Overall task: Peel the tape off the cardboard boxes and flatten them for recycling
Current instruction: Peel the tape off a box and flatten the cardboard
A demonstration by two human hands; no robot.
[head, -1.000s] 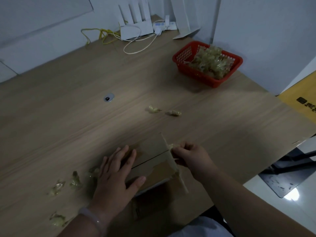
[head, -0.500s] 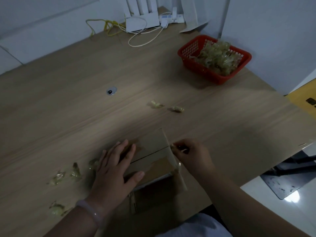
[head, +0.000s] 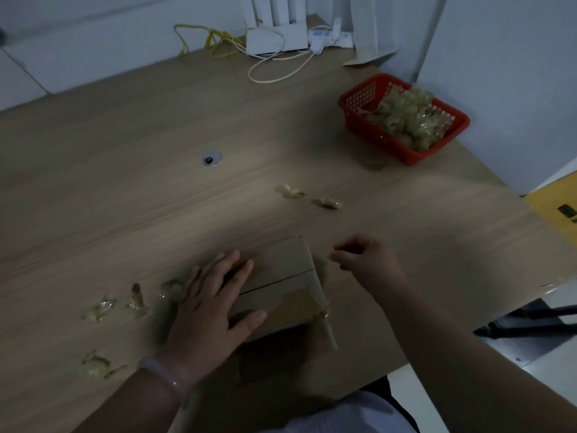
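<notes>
Cardboard box (head: pixel 281 270) sits on the counter (head: pixel 156 182) at the near edge, in front of the person, top flaps closed with a seam across. Left hand (head: pixel 212 307) lies flat on the box top, fingers straight and spread, thumb at the near edge; pale bracelet (head: pixel 168 379) on that wrist. Right hand (head: pixel 368 264) is just beside the box's far right corner, off the box, fingers curled with thumb and fingertip close together; blurred, can't tell if it pinches anything. A strip of tape (head: pixel 321 310) runs along the box's right edge. Crumpled tape scraps (head: pixel 137 300) lie left of the left hand, two more scraps (head: pixel 293 191) beyond the box. Red basket (head: pixel 402 154) at far right, holding a heap of tape wads (head: pixel 409 120). White router (head: pixel 276 39) and yellow cable (head: pixel 215 39) at the far wall.
</notes>
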